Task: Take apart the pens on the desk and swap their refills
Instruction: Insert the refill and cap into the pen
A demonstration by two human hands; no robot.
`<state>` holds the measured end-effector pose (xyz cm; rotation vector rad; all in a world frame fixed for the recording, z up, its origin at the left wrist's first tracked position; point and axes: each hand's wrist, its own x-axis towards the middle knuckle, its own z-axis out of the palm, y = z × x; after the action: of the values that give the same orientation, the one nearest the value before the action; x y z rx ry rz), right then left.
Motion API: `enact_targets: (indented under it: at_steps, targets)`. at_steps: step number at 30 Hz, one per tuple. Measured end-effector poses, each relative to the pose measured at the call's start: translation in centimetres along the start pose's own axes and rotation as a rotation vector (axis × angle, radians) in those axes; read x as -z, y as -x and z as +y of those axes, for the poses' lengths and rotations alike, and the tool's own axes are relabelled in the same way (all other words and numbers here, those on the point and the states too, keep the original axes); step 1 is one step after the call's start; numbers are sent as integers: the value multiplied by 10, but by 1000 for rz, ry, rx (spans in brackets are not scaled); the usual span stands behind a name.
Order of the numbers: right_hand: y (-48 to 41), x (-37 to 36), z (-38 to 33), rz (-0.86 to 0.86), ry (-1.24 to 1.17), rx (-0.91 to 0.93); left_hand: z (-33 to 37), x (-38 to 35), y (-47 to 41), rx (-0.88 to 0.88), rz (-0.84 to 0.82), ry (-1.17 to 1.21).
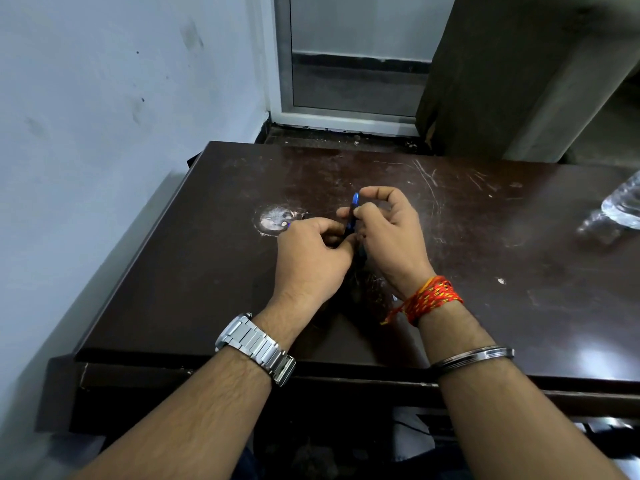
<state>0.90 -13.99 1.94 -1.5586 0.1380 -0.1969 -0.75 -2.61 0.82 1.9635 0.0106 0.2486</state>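
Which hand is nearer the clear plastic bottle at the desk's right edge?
Right. The right hand sits mid-desk, on the bottle's side; the left hand is beside it, farther away. Both grip the blue pen.

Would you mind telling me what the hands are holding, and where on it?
Both hands, left and right, pinch one blue pen: left at its lower end, right near the middle.

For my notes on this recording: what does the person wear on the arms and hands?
Both forearms are bare, no sleeves, no gloves. The left wrist has a silver metal watch. The right wrist has a red-orange thread wound around it, and lower down a thin metal bangle.
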Motion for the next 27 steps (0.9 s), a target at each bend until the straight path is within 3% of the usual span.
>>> enact_targets:
  at_steps: [5, 11, 18, 22, 27]
  targets:
    - [1, 2, 2, 29, 123, 48, -1, 0, -1, -2, 7, 5]
    - [-2, -1, 1, 33, 56, 25, -1, -2, 0, -4, -17, 0]
    - [-1, 1, 4, 58, 160, 82, 0, 0, 0, -15, -13, -9]
    - [-1, 0, 2, 31, 66, 36, 0, 0, 0, -4, -8, -23]
    - [1, 1, 1, 73, 177, 66, 0, 0, 0, -2, -21, -10]
